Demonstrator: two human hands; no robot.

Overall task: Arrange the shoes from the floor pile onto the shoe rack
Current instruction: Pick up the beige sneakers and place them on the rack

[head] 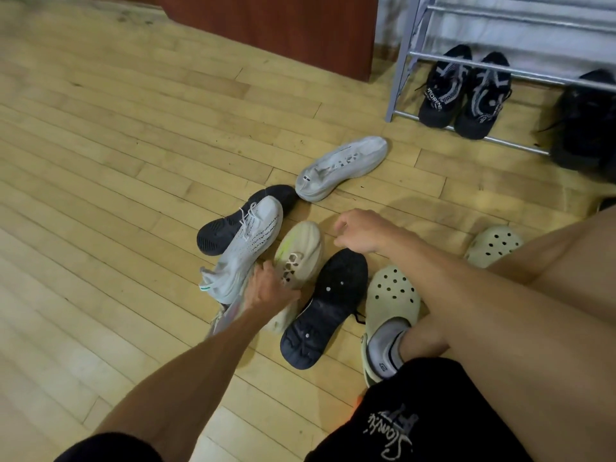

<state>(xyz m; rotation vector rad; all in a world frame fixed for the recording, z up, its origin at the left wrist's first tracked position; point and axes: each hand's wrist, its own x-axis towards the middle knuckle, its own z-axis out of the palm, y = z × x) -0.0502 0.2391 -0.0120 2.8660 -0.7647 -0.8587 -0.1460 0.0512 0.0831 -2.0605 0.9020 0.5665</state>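
A pile of shoes lies on the wooden floor. My left hand reaches into it, fingers on the cream sneaker, next to a white knit sneaker; whether it grips is unclear. My right hand hovers with loosely curled fingers above a dark shoe lying sole-up, holding nothing. Another dark shoe lies on its side behind the white one. A light grey sneaker lies apart, nearer the metal shoe rack at the upper right.
A black patterned pair sits on the rack's bottom shelf, with another black shoe at the right edge. My feet wear pale green clogs beside the pile. A reddish wooden cabinet stands behind.
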